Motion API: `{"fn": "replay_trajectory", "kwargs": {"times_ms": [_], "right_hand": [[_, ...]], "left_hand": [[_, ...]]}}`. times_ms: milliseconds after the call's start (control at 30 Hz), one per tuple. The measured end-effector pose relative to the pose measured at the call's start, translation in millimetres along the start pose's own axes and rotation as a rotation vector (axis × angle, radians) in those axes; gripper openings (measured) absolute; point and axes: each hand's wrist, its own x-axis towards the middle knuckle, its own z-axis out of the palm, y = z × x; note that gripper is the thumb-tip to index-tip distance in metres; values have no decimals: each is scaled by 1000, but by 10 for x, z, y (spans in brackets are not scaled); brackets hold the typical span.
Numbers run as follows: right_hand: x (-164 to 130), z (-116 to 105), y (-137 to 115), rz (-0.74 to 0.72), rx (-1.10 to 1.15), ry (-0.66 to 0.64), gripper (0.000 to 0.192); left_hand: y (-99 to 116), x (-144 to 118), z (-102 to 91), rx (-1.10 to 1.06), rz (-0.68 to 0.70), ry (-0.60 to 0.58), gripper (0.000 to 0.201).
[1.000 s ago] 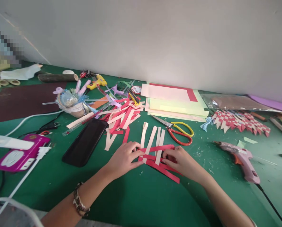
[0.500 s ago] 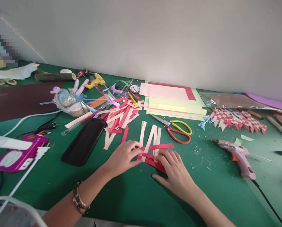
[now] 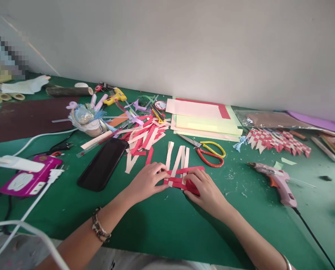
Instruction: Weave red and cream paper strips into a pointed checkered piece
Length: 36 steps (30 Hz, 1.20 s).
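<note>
Two bare hands at work on paper strips, near centre of the green worktop [image 3: 161, 225]. Left hand [image 3: 149, 181]: grip closed, thumb and fingertips pinching the left ends of the red strips [image 3: 184, 171]. Right hand [image 3: 208, 187]: fingers bent over the right part of the same strips and touching them; whether this grip pinches or merely presses could not be determined. The red strips lie crosswise between the hands. Pale strips [image 3: 186, 159] cross them, their loose ends pointing to the far side, spread unevenly.

Surroundings: scissors [image 3: 196, 143] lie just beyond the right hand, blades parted, tips to the left. Far left of the work, a loose pile of cut strips [image 3: 147, 137]; nearer and further left, a black phone [image 3: 102, 165]. Paper sheets [image 3: 203, 125] are stacked on the far side. To the right, a pink glue gun [image 3: 282, 183], nozzle to the left; beyond it, a red-and-pale woven piece [image 3: 280, 141].
</note>
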Motion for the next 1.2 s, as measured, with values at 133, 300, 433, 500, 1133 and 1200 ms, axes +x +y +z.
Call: {"fn": "replay_trajectory", "kwargs": {"times_ms": [133, 300, 433, 500, 1133, 1200], "right_hand": [[32, -30, 19, -27, -36, -2, 11], [33, -30, 77, -72, -216, 104, 16], [16, -12, 101, -100, -321, 165, 24], [3, -8, 94, -120, -344, 187, 28], [92, -1, 68, -1, -202, 48, 50], [87, -14, 61, -14, -192, 33, 47]], "left_hand": [[6, -1, -5, 7, 10, 8, 19], [-4, -12, 14, 36, 18, 23, 18], [-15, -15, 20, 35, 33, 15, 17], [-14, -16, 18, 34, 42, 3, 17], [3, -14, 2, 7, 24, 24, 18], [8, -11, -3, 0, 18, 17, 18]]}}
